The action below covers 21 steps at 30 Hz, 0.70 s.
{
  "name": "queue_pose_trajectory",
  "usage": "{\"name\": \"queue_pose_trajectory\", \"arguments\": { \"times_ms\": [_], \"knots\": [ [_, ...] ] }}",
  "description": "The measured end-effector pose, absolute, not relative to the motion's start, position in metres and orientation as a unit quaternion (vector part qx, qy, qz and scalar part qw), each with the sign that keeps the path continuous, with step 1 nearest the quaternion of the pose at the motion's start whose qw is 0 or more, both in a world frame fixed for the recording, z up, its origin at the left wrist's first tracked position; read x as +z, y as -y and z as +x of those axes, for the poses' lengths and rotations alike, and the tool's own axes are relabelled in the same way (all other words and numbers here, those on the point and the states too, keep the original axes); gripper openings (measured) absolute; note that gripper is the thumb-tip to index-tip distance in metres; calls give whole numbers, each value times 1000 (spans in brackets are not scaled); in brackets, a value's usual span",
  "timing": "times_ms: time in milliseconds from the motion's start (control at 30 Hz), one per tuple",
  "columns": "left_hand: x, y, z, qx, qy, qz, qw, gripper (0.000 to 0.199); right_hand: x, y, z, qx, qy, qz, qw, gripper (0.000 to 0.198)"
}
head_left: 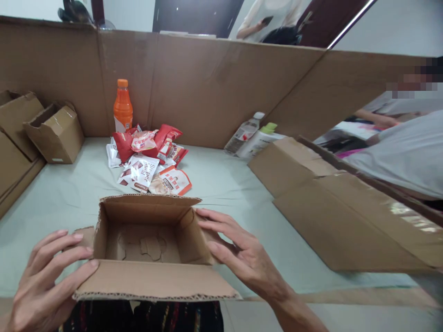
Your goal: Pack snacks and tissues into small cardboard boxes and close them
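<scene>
A small cardboard box [148,240] sits at the front edge of the table with its top uncovered and nothing inside but creased cardboard. My left hand [51,272] holds its left side, fingers by the side flap and thumb at the front flap's corner. On the opposite side, my right hand [238,249] grips the right wall, thumb near the front corner and fingers along the side flap. Just beyond the box lies a pile of snack packets: red bags [162,140], a white pouch [140,170] and an orange-and-white pouch [173,180].
An orange drink bottle [122,108] stands behind the packets. Smaller cardboard boxes [57,133] are at the left. At the right, a clear bottle [244,133] and a green-capped white bottle [259,140] lean near a large carton [346,212]. Cardboard walls [207,87] border the table; people are beyond.
</scene>
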State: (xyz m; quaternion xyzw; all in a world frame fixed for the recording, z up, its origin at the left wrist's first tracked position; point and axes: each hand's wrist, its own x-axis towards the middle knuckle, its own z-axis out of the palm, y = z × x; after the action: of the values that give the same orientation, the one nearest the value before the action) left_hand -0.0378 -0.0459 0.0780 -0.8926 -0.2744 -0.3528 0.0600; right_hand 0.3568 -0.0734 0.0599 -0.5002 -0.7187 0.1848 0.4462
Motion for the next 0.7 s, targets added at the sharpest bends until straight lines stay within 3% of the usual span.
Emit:
{"name": "queue_pose_trajectory", "arguments": {
  "times_ms": [133, 300, 533, 700],
  "knots": [
    [70, 48, -42, -353, 282, -889, 70, 29, 61, 72, 363, 232, 644, -498, 532, 17],
    [66, 47, -40, -366, 265, -890, 65, 31, 58, 37, 381, 203, 517, -564, 611, 16],
    [51, 53, -37, -392, 303, -867, 55, 25, 10, -78, 401, 304, 459, -659, 513, 52],
    [44, 57, -41, -385, 324, -864, 25, 35, -21, -121, 396, 348, 463, -664, 473, 53]
  ]
}}
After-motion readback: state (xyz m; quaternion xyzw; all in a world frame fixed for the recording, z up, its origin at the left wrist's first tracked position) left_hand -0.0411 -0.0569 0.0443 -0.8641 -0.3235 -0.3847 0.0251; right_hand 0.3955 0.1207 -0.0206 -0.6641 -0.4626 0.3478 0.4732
